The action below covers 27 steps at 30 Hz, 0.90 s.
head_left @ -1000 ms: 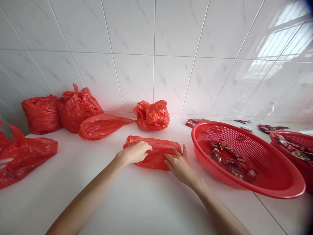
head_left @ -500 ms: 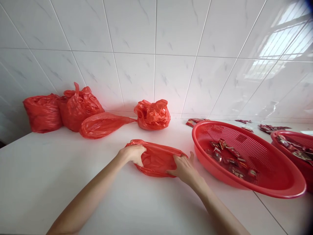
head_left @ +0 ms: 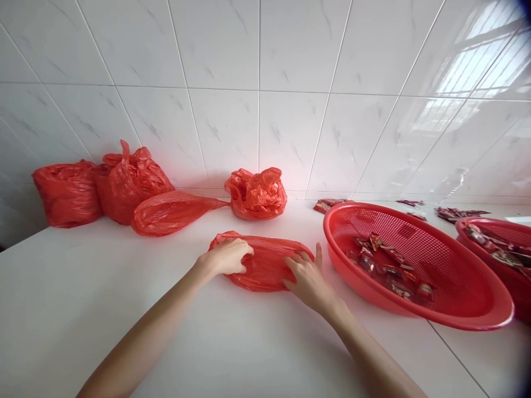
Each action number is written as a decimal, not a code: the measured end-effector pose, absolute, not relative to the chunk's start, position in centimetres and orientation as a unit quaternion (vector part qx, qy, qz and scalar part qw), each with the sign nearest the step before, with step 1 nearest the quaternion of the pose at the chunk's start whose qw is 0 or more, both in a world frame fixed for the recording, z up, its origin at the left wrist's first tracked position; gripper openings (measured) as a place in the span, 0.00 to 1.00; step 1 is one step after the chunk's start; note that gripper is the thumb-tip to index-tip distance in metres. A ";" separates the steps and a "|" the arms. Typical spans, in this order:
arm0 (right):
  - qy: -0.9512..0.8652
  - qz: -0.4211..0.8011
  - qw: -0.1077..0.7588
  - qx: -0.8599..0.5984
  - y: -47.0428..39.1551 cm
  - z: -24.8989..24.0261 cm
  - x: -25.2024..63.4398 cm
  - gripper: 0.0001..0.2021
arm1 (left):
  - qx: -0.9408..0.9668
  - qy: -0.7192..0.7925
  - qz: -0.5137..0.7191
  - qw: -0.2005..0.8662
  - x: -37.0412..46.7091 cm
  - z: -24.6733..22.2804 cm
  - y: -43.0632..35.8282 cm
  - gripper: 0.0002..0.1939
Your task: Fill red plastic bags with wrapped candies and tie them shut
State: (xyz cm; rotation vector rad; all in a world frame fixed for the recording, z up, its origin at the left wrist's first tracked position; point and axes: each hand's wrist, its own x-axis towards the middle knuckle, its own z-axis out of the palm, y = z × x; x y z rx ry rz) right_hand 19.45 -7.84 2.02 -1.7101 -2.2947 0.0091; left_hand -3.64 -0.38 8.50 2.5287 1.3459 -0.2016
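On the white worktop in front of me lies a thin red plastic bag [head_left: 267, 260], spread wide and fairly flat. My left hand [head_left: 228, 256] rests on its left end, fingers slightly bent and thumb apart from them. Over the right end lies my right hand [head_left: 309, 276], with its fingers spread on the plastic and one finger raised. Neither hand visibly grips the bag; the fingertips touch its upper side.
A red perforated basket [head_left: 415, 318] with small wrapped packets [head_left: 400, 271] stands at right, a second basket [head_left: 477, 222] beyond it. Loose packets [head_left: 327, 204] lie by the tiled wall. Behind are a crumpled red bag [head_left: 259, 196], a limp one [head_left: 170, 213] and two full bags [head_left: 68, 193] at left.
The bag's gaping mouth has flattened, and its near edge has drawn back. My thumbs and fingers have come closer together over the plastic. The view has shifted slightly.
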 end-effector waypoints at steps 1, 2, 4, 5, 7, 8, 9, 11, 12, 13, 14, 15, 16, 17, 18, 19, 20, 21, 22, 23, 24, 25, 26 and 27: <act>-0.790 0.012 0.131 -0.599 -7.8 1.9 19.5 0.07 | 0.867 0.469 -0.096 0.141 -3.7 8.3 -0.2 0.11; -0.783 0.021 0.125 -0.609 -7.8 1.7 19.6 0.11 | 0.860 0.473 -0.121 0.148 -3.8 8.1 -0.1 0.15; -0.766 0.033 0.121 -0.630 -7.8 1.6 19.7 0.16 | 0.843 0.493 -0.144 0.160 -4.0 7.8 0.0 0.24; -0.758 0.036 0.123 -0.639 -7.8 1.5 19.8 0.19 | 0.836 0.502 -0.148 0.166 -4.0 7.7 -0.1 0.29; -0.748 0.042 0.130 -0.650 -7.8 1.6 19.9 0.23 | 0.829 0.509 -0.155 0.176 -4.1 7.6 -0.2 0.35; -0.745 0.046 0.132 -0.652 -7.9 1.7 19.9 0.23 | 0.827 0.509 -0.159 0.179 -4.1 7.7 -0.3 0.37; -0.745 0.051 0.132 -0.652 -7.9 1.8 19.9 0.22 | 0.826 0.507 -0.164 0.181 -4.0 7.8 -0.5 0.38; -0.746 0.059 0.132 -0.650 -7.9 1.9 20.0 0.20 | 0.826 0.504 -0.171 0.183 -4.0 8.0 -0.7 0.38; -0.748 0.060 0.132 -0.647 -7.9 2.0 20.0 0.18 | 0.828 0.501 -0.171 0.184 -3.9 8.2 -0.8 0.36; -0.751 0.058 0.135 -0.644 -7.9 2.1 20.1 0.16 | 0.832 0.496 -0.165 0.186 -3.8 8.3 -0.9 0.35; -0.754 0.054 0.141 -0.640 -7.8 2.1 20.2 0.15 | 0.837 0.490 -0.154 0.187 -3.8 8.4 -1.0 0.33; -0.756 0.051 0.148 -0.635 -7.8 2.2 20.2 0.13 | 0.843 0.484 -0.141 0.187 -3.7 8.5 -1.1 0.31; -0.759 0.049 0.156 -0.631 -7.7 2.3 20.3 0.11 | 0.850 0.476 -0.126 0.187 -3.5 8.6 -1.3 0.29; -0.761 0.049 0.165 -0.626 -7.7 2.4 20.3 0.09 | 0.857 0.467 -0.111 0.185 -3.3 8.7 -1.5 0.27; -0.762 0.050 0.175 -0.621 -7.7 2.4 20.2 0.07 | 0.866 0.457 -0.096 0.181 -3.1 8.7 -1.7 0.26; -0.764 0.050 0.185 -0.616 -7.7 2.5 20.2 0.05 | 0.875 0.443 -0.083 0.176 -2.9 8.8 -2.0 0.24; -0.766 0.048 0.196 -0.611 -7.7 2.6 20.1 0.04 | 0.885 0.427 -0.073 0.172 -2.5 8.9 -2.5 0.22; -0.767 0.045 0.207 -0.605 -7.7 2.6 20.0 0.03 | 0.896 0.407 -0.061 0.169 -2.2 9.0 -2.9 0.19; -0.769 0.041 0.217 -0.600 -7.7 2.6 19.9 0.02 | 0.907 0.384 -0.048 0.168 -1.7 9.1 -3.5 0.16; -0.770 0.038 0.226 -0.596 -7.7 2.6 19.8 0.02 | 0.918 0.356 -0.032 0.168 -1.3 9.1 -4.1 0.14; -0.771 0.036 0.231 -0.593 -7.7 2.5 19.7 0.03 | 0.930 0.326 -0.013 0.169 -0.8 9.1 -4.7 0.12; -0.773 0.034 0.233 -0.590 -7.6 2.3 19.6 0.04 | 0.941 0.294 0.003 0.166 -0.2 9.1 -5.3 0.11; -0.775 0.031 0.229 -0.588 -7.6 2.2 19.6 0.05 | 0.951 0.266 0.016 0.158 0.3 8.8 -5.8 0.11; -0.779 0.028 0.220 -0.587 -7.6 2.0 19.7 0.05 | 0.958 0.246 0.021 0.143 0.8 8.5 -6.3 0.10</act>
